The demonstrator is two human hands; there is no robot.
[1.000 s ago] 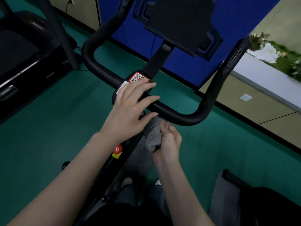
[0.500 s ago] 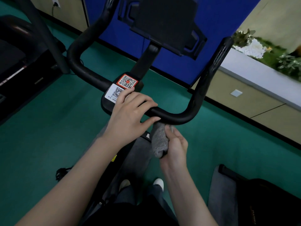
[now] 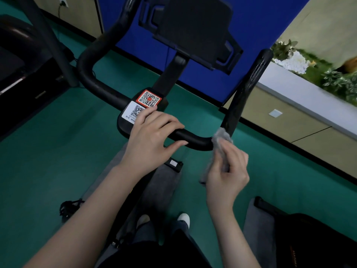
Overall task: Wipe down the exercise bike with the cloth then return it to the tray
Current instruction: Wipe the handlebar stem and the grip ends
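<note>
While the left hand (image 3: pixel 152 136) stays at the middle of the handlebar (image 3: pixel 195 139), fingers over the top and thumb beneath in a loose hold at 5 o'clock from the QR stickers (image 3: pixel 148 98), the right hand (image 3: pixel 228 171) shifts. It leaves its spot under the bar beside the left fingertips and now sits out at 3 o'clock, at the bend. Its fingers and thumb pinch the bunched grey cloth (image 3: pixel 219 144), whose top presses against that bend. By my judgement the wipe is travelling outward along the exercise bike's bar, with the right horn (image 3: pixel 249 84), rising toward 1 o'clock, likely next. I cannot pick out the tray, so the return looks some way off.
</note>
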